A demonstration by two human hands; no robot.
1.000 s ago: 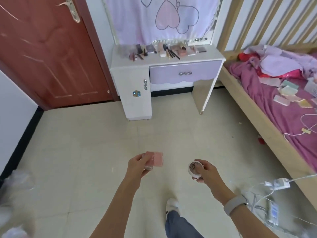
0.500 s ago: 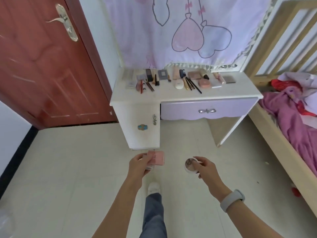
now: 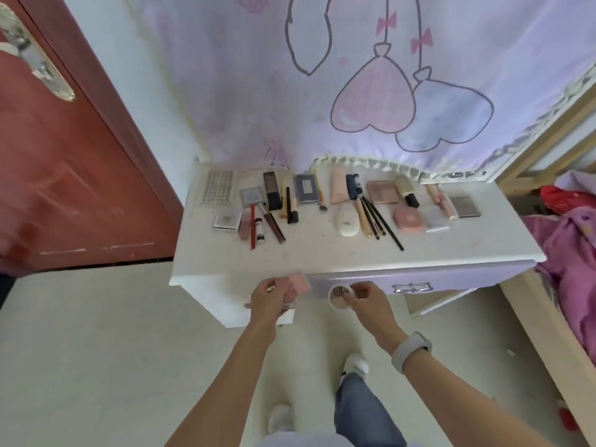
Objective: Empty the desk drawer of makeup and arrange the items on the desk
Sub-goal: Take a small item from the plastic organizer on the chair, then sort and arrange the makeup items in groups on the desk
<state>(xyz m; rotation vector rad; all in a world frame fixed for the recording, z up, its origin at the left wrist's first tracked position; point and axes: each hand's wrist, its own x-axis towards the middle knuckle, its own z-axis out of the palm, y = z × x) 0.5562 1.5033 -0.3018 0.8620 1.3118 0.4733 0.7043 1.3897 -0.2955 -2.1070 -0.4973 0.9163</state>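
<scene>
Desk (image 3: 338,253) ahead; left fingers (image 3: 274,287) pinch pink compact (image 3: 298,285) (blurred), right fingers (image 3: 358,290) pinch round compact (image 3: 338,296).

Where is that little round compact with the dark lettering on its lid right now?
In the head view the round compact is held in the right hand, low centre, just in front of the closed lavender drawer and right of the pink case in the left hand.

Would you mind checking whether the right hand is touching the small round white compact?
Touching: the head view shows the right hand pinching the small round white compact.
</scene>
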